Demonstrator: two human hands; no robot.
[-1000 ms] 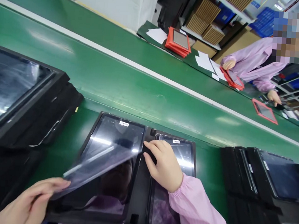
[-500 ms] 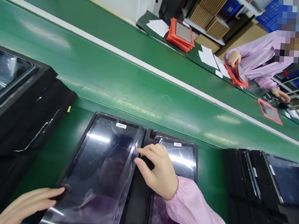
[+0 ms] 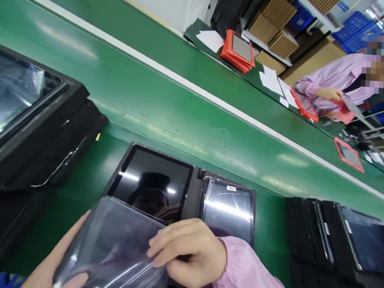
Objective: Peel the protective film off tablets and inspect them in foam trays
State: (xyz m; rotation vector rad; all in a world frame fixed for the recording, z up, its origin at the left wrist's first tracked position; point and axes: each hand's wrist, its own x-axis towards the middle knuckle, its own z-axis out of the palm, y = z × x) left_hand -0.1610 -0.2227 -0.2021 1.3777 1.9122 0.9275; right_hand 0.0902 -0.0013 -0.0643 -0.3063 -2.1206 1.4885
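A black glass screen panel lies in a dark foam tray on the green bench. Its far part is bare and glossy. A clear protective film is lifted off that part and drawn over the near half, wrinkled at the right. Gripping the film's right side, the closed fingers of my right hand stay above the panel. My left hand has its thumb over the film's left side and its fingers behind. To the right, a second screen panel carries a white label.
Foam trays with a screen stand stacked at the left; more trays with screens are at the right. Across the white rail, a co-worker handles red-sleeved panels. A red stack and papers sit there.
The film has come off the panel's far part and been pulled toward me. Both hands have closed on it. The co-worker has lifted a panel with red material.
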